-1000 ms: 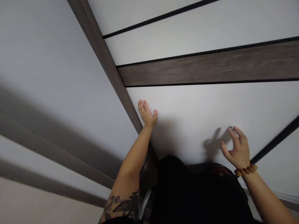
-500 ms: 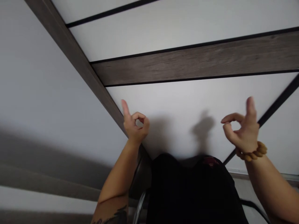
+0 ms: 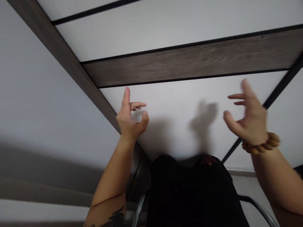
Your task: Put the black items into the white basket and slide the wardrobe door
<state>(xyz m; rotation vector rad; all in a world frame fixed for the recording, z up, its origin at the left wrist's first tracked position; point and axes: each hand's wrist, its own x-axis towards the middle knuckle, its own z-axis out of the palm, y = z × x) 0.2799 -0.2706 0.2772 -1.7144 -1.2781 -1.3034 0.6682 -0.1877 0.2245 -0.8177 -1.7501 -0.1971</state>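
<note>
Both hands are raised in front of a large white panel point(image 3: 180, 104), which fills the middle of the frame, and neither holds anything. The left hand point(image 3: 130, 118) is at centre left, with one finger pointing straight up toward the top of the frame. Its other fingers point(image 3: 137, 106) curl inward above the thumb, leaving the grip apart with a small gap. The right hand point(image 3: 248, 116) is at centre right and blurred. Its fingers and thumb are spread wide in a loose, open curve, so this grip is apart too. A beaded bracelet point(image 3: 261, 143) circles the right wrist, and a dark tattoo point(image 3: 115, 217) marks the left forearm at the bottom edge.

Two soft hand shadows point(image 3: 203, 121) lie on the white panel between the hands, well apart from the right hand. Whether either hand touches the panel is hard to tell. A wood-grain strip point(image 3: 189, 58) edged in black crosses above the panel, and a second one point(image 3: 59, 56) runs diagonally down from the upper left, ending just beside the left hand. A thin black strip point(image 3: 279, 88) cuts across the right side. A black garment point(image 3: 189, 195) fills the bottom centre, with a curved metal tube point(image 3: 139, 211) beside it.
</note>
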